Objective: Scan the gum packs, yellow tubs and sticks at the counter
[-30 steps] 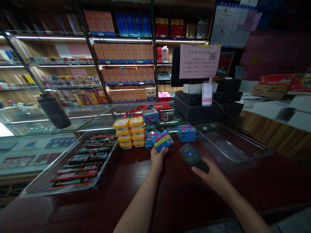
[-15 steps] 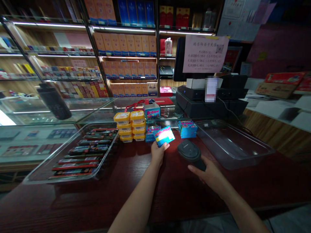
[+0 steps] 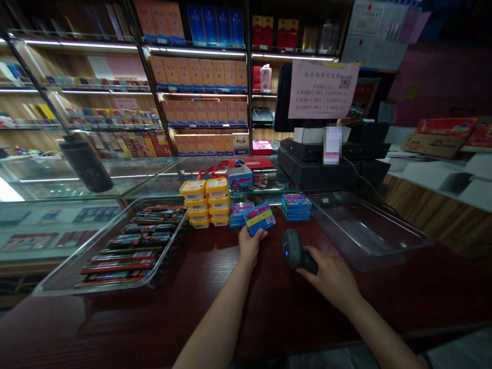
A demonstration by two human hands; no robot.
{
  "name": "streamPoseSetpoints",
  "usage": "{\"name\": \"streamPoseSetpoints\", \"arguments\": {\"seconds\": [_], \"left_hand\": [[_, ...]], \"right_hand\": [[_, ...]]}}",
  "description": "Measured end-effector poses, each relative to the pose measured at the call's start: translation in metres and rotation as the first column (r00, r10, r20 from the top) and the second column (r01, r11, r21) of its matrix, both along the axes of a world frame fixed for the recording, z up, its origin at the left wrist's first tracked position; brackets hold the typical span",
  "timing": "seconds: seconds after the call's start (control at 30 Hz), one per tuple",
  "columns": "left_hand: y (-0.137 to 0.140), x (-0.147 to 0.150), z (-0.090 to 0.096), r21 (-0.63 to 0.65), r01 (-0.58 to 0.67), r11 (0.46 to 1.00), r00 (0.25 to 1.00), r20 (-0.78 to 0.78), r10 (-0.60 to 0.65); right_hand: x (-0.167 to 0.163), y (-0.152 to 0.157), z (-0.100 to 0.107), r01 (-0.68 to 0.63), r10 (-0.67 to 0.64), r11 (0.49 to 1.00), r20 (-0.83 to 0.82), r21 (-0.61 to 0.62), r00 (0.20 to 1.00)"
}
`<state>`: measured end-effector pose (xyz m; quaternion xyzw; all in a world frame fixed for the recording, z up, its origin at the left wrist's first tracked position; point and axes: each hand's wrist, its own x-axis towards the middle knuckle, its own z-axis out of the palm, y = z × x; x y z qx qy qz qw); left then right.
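My left hand (image 3: 250,244) is closed on the lower edge of a flat blue packet (image 3: 260,218) with pink lettering, a yellow band and a barcode. The packet is tilted above the dark red counter. To its right, my right hand (image 3: 331,272) grips the handle of a black barcode scanner (image 3: 292,249), which shows a small blue light. Behind the packet stands one stack of similar blue packets (image 3: 237,215); another stack (image 3: 295,207) sits farther right. Yellow-lidded tubs (image 3: 200,205) are piled to the left of the packets.
A clear tray of long thin packets (image 3: 126,246) lies at left, and a bare clear plastic tray (image 3: 369,230) at right. An open blue box (image 3: 241,179) stands behind the tubs. A black cash drawer (image 3: 307,169) is at the back; a dark bottle (image 3: 86,164) stands left.
The scanner has turned in my right hand's grip, its head now facing left and its blue light visible. The bright glare on the packet is gone. My left hand has barely moved.
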<state>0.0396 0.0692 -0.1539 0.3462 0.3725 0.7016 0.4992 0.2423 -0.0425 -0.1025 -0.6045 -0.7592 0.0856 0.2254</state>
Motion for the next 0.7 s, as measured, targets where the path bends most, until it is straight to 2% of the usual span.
{"name": "streamPoseSetpoints", "arguments": {"seconds": [0.1, 0.23, 0.33, 0.4, 0.47, 0.53, 0.63, 0.7], "left_hand": [[0.0, 0.001, 0.002, 0.001, -0.002, 1.0, 1.0, -0.011, 0.002], [-0.001, 0.0, 0.005, 0.02, -0.023, 1.0, 0.998, -0.062, 0.024], [-0.004, -0.002, 0.01, 0.053, -0.062, 0.997, 0.979, -0.189, 0.071], [-0.006, -0.005, 0.015, 0.117, -0.124, 0.985, 0.933, -0.325, 0.156], [-0.006, -0.006, 0.024, 0.233, -0.207, 0.95, 0.834, -0.466, 0.296], [-0.004, -0.005, 0.037, 0.384, -0.242, 0.891, 0.7, -0.566, 0.434], [0.004, 0.003, 0.059, 0.551, -0.109, 0.827, 0.512, -0.682, 0.522], [0.015, 0.012, 0.073, 0.572, 0.047, 0.819, 0.366, -0.773, 0.518]], "right_hand": [[0.008, 0.009, -0.02, -0.059, 0.043, 0.995, 0.181, 0.084, 0.983], [0.013, 0.015, -0.037, -0.06, 0.012, 0.983, 0.261, 0.174, 0.965], [0.012, 0.015, -0.042, -0.03, -0.029, 0.979, 0.281, 0.204, 0.959], [0.01, 0.014, -0.043, -0.011, -0.053, 0.976, 0.286, 0.218, 0.957], [0.009, 0.014, -0.044, -0.002, -0.062, 0.974, 0.276, 0.226, 0.959], [0.008, 0.014, -0.044, -0.002, -0.059, 0.974, 0.264, 0.225, 0.963], [0.008, 0.013, -0.043, 0.003, -0.06, 0.975, 0.252, 0.221, 0.966], [0.007, 0.013, -0.041, 0.005, -0.061, 0.974, 0.241, 0.226, 0.969]]}}
